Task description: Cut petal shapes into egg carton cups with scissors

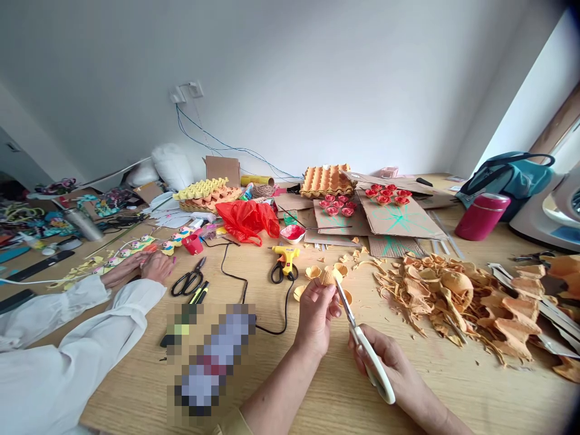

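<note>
My left hand (pixel 317 314) is closed around a small orange egg-carton cup (pixel 328 276), held up over the wooden table (pixel 453 374). My right hand (pixel 385 362) grips white-handled scissors (pixel 362 338), whose blades reach up to the cup's edge. Just beyond the cup lie several small cut carton cups (pixel 312 272). To the right spreads a big pile of orange carton scraps (pixel 453 302).
A yellow glue gun (pixel 285 257), black scissors (pixel 188 281), a red plastic bag (pixel 247 219), egg trays (pixel 326 179), cardboard with red paper roses (pixel 385 196) and a magenta flask (pixel 481 215) lie further back. Another person's white sleeves (pixel 67 338) and hands (pixel 140 266) rest at left.
</note>
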A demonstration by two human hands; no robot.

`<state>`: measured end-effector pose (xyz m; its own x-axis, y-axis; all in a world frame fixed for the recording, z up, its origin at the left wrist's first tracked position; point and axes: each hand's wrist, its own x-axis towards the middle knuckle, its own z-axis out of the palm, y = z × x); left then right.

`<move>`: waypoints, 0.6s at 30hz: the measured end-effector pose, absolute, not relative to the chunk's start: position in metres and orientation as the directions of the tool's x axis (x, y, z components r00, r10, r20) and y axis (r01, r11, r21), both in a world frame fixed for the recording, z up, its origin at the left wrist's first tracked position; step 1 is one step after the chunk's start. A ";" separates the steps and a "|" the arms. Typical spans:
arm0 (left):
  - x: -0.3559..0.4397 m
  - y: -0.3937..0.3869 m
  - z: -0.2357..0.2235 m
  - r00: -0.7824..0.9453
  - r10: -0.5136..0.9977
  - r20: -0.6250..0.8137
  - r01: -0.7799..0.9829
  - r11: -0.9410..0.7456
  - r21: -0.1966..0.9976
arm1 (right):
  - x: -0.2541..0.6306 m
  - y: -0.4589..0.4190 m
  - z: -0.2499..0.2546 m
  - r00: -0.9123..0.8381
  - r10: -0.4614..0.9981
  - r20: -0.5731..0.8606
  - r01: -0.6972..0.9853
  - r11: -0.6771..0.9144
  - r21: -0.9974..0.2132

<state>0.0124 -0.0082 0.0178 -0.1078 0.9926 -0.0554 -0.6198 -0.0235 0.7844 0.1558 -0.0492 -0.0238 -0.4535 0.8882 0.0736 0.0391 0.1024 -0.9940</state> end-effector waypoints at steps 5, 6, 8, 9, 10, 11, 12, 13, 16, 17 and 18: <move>0.013 -0.009 0.019 -0.106 0.993 -0.057 -0.594 -0.018 0.805 | 0.157 -0.051 -0.019 -0.464 0.884 0.060 0.044 0.091 -0.995; 0.013 -0.009 0.019 -0.103 0.993 -0.058 -0.588 -0.014 0.809 | 0.157 -0.051 -0.018 -0.464 0.884 0.057 0.047 0.089 -0.995; 0.013 -0.010 0.020 -0.097 0.994 -0.058 -0.582 -0.010 0.813 | 0.158 -0.051 -0.016 -0.462 0.885 0.051 0.053 0.085 -0.995; 0.014 -0.010 0.020 -0.095 0.994 -0.057 -0.580 -0.009 0.815 | 0.158 -0.051 -0.015 -0.462 0.886 0.050 0.055 0.085 -0.995; 0.014 -0.011 0.020 -0.093 0.994 -0.057 -0.579 -0.008 0.815 | 0.158 -0.051 -0.015 -0.462 0.885 0.050 0.058 0.086 -0.995; 0.014 -0.011 0.020 -0.092 0.994 -0.058 -0.579 -0.006 0.815 | 0.158 -0.051 -0.014 -0.463 0.885 0.050 0.063 0.089 -0.994; 0.014 -0.011 0.020 -0.092 0.994 -0.061 -0.580 -0.004 0.815 | 0.158 -0.051 -0.014 -0.465 0.884 0.051 0.068 0.093 -0.993; 0.015 -0.012 0.020 -0.092 0.994 -0.065 -0.580 0.000 0.814 | 0.158 -0.050 -0.013 -0.468 0.882 0.053 0.075 0.100 -0.992; 0.015 -0.012 0.020 -0.089 0.994 -0.069 -0.582 0.004 0.813 | 0.159 -0.050 -0.013 -0.476 0.877 0.061 0.099 0.122 -0.988; 0.015 -0.012 0.020 -0.085 0.994 -0.065 -0.583 0.003 0.813 | 0.160 -0.050 -0.014 -0.478 0.876 0.065 0.105 0.130 -0.986; 0.015 -0.012 0.020 -0.081 0.995 -0.060 -0.583 0.001 0.812 | 0.160 -0.050 -0.014 -0.479 0.875 0.070 0.110 0.140 -0.984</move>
